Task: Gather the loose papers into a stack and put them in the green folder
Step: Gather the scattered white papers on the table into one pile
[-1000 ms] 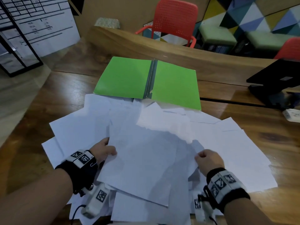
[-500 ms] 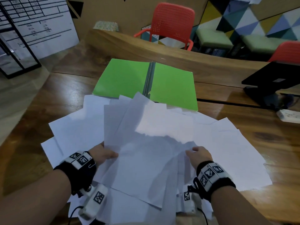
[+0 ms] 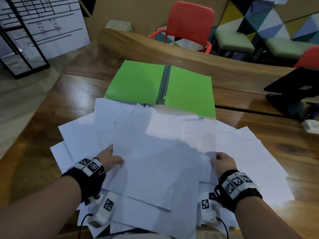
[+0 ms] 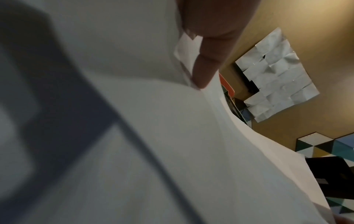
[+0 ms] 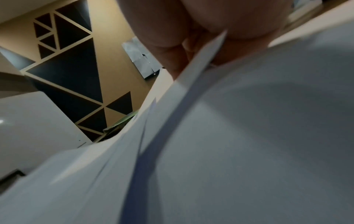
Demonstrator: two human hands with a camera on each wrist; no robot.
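Note:
Several white papers point(image 3: 160, 163) lie fanned over the near part of the wooden table point(image 3: 279, 149). My left hand point(image 3: 110, 159) pinches the left edge of a bundle of sheets, and my right hand point(image 3: 223, 161) pinches its right edge. In the left wrist view a finger point(image 4: 206, 71) lies against the sheet edges point(image 4: 191, 136). In the right wrist view my fingers point(image 5: 180, 50) curl round a sheaf of papers point(image 5: 249, 136). The green folder point(image 3: 146, 83) lies open and flat just beyond the papers, its near edge partly covered by them.
A black laptop on a stand point(image 3: 293, 88) sits at the right of the table with a white power strip point(image 3: 310, 125) beside it. Red chairs point(image 3: 188, 25) stand behind the raised far edge of the table. A whiteboard point(image 3: 38, 26) stands at the left.
The bundle between my hands has been drawn together and squared up more, and both hands have shifted slightly along its side edges. The folder has not moved.

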